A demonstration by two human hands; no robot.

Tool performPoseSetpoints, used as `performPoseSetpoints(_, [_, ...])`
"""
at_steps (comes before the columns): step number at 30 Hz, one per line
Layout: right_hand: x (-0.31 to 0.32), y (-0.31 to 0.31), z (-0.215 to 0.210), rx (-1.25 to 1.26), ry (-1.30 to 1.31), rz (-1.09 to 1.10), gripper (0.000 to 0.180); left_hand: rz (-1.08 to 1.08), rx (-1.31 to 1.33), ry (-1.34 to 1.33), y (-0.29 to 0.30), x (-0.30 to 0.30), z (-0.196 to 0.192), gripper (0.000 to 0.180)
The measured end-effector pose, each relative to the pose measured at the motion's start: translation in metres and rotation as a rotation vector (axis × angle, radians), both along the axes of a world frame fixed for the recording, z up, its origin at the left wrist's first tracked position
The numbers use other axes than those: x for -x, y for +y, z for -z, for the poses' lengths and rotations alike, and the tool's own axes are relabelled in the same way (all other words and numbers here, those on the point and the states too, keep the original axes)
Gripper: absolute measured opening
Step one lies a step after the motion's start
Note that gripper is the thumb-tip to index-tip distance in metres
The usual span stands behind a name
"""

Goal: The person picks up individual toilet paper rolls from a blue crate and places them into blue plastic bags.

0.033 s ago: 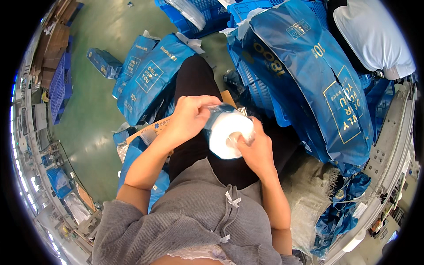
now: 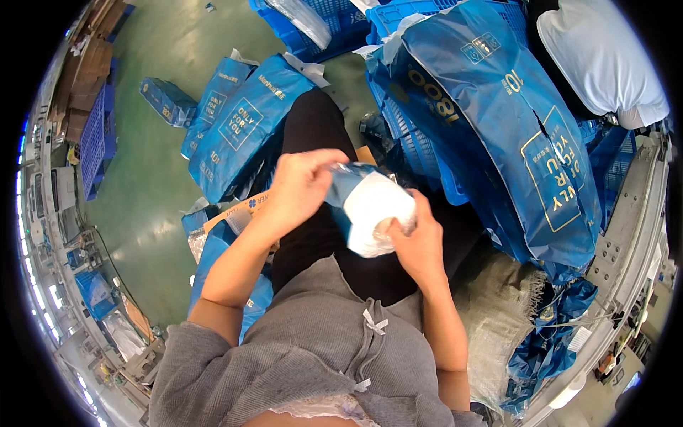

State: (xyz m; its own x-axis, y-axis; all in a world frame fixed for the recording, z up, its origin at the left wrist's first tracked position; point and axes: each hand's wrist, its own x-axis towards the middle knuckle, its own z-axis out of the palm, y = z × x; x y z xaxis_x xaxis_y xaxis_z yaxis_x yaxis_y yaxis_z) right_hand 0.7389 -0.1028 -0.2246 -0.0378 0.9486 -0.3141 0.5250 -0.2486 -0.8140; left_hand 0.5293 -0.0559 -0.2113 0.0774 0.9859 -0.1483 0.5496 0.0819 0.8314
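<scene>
A white paper roll (image 2: 377, 210) is held over my lap, its pale end facing up, with a blue plastic wrapper (image 2: 343, 191) around its left side. Fingers of my left hand (image 2: 302, 186) pinch the wrapper's upper left edge and stretch it away from the roll. My right hand (image 2: 420, 238) grips the roll from the right, the thumb at its core hole. The far side of the roll is hidden from me.
Large blue printed packages (image 2: 242, 124) stand on the green floor ahead to the left. A bigger torn blue bag (image 2: 491, 128) leans over blue crates on the right. A woven sack (image 2: 491, 320) lies by my right side. Another person in a white top (image 2: 597, 53) is at upper right.
My left hand has drawn slightly up and left with the wrapper. The roll has shifted a little right and turned in my right hand.
</scene>
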Motion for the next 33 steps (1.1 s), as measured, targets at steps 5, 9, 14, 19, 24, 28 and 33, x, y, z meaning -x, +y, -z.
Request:
performPoseSetpoints(5, [-0.022, -0.009, 0.004, 0.027, 0.475, 0.258, 0.049, -0.165, 0.066, -0.003, 0.011, 0.023, -0.004, 0.028])
performPoseSetpoints(9, [-0.026, -0.015, 0.004, -0.006, 0.709, 0.217, 0.053, -0.207, -0.069, 0.181, 0.029, 0.041, 0.021, 0.026])
performPoseSetpoints(14, [-0.037, -0.021, 0.015, -0.074, 0.832, 0.404, 0.052, -0.243, -0.065, 0.316, 0.039, 0.061, 0.041, 0.026])
performPoseSetpoints(19, [-0.030, -0.013, 0.008, -0.176, 0.661, 0.348, 0.051, -0.165, -0.084, 0.388, 0.042, 0.065, 0.057, 0.024])
performPoseSetpoints(24, [-0.047, -0.017, 0.021, -0.178, 0.634, 0.505, 0.041, -0.181, -0.149, 0.570, 0.038, 0.099, 0.082, 0.021])
performPoseSetpoints(28, [-0.051, -0.010, 0.011, -0.259, 0.527, 0.473, 0.043, -0.136, -0.206, 0.396, 0.032, 0.076, 0.058, 0.024])
performPoseSetpoints(33, [-0.031, -0.011, 0.001, -0.290, 0.265, 0.270, 0.048, -0.004, -0.001, -0.450, 0.028, -0.005, 0.004, 0.029])
